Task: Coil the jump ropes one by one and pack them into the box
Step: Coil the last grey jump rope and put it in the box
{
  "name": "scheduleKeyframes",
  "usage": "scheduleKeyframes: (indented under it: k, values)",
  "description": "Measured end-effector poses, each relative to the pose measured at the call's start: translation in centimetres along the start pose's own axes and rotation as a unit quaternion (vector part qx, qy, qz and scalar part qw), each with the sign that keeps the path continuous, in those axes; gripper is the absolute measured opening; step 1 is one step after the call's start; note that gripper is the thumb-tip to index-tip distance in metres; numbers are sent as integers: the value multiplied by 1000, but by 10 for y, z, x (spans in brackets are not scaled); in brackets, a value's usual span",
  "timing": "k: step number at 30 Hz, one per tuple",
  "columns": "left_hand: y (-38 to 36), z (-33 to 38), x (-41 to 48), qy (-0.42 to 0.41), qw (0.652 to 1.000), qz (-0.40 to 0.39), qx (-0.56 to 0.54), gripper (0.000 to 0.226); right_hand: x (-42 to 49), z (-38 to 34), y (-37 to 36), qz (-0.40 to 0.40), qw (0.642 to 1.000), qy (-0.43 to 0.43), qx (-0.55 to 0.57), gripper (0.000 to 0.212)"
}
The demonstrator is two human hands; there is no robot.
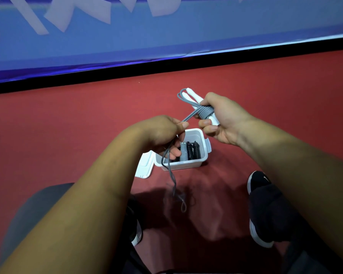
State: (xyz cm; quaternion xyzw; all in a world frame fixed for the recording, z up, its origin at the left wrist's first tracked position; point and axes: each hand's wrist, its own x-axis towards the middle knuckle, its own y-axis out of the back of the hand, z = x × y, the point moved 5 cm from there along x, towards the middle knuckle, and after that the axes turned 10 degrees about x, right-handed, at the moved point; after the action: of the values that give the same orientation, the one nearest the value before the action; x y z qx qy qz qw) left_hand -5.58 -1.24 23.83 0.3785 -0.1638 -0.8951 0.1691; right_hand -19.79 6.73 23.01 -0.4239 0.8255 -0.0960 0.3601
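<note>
Overlapping the white box, left hand pinches grey rope; lid beside.

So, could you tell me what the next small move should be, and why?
Probably another wrap: the left hand should carry the loose grey rope round the white handles in the right hand, since a long tail hangs free.

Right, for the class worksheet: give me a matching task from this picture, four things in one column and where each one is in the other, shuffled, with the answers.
Things:
1 white handles
2 grey cord
3 black coiled ropes
4 lid

Places:
A inside the box
B gripped in the right hand
C on the floor beside the box
D pinched in the left hand

Pairs: 1-B, 2-D, 3-A, 4-C
</note>
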Motion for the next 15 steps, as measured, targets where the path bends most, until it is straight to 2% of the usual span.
scheduleKeyframes:
  k: [8,11,15]
  values:
    - [-1,3,4,-25,999,5,-29,41,-1,-5,-1,21,999,25,15,11]
    - [0,2,6,-62,997,-2,-38,35,-2,-5,-2,1,1000,10,5,16]
    - [5,-3,4,-81,997,6,16,28,-2,-2,-2,-37,998,-3,-49,27]
